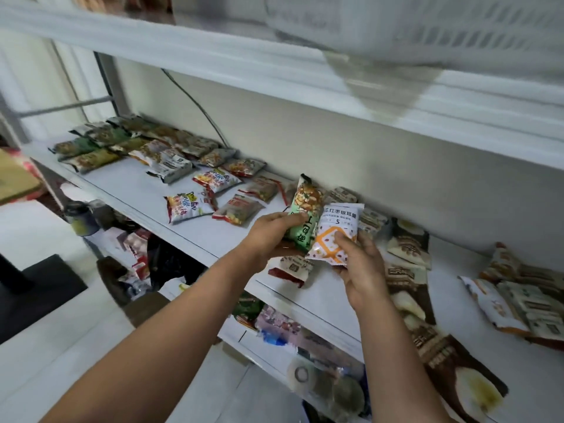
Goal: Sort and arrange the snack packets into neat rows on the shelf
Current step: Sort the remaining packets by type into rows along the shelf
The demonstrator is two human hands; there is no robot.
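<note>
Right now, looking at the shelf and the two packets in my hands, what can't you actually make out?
- Head view: the white perforated basket on the upper shelf is smeared by motion blur and cut off by the top edge; its contents can't be seen.
- The lower part of the green packet is hidden by the left hand and the orange-and-white packet.
- Far-left packets: print too small and blurred to read.
- Lower-shelf items: blurred, partly hidden by the arms.

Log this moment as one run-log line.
left hand: holds green packet | right hand: holds white-orange packet | both above shelf | sorted rows far left | loose packets right
</note>
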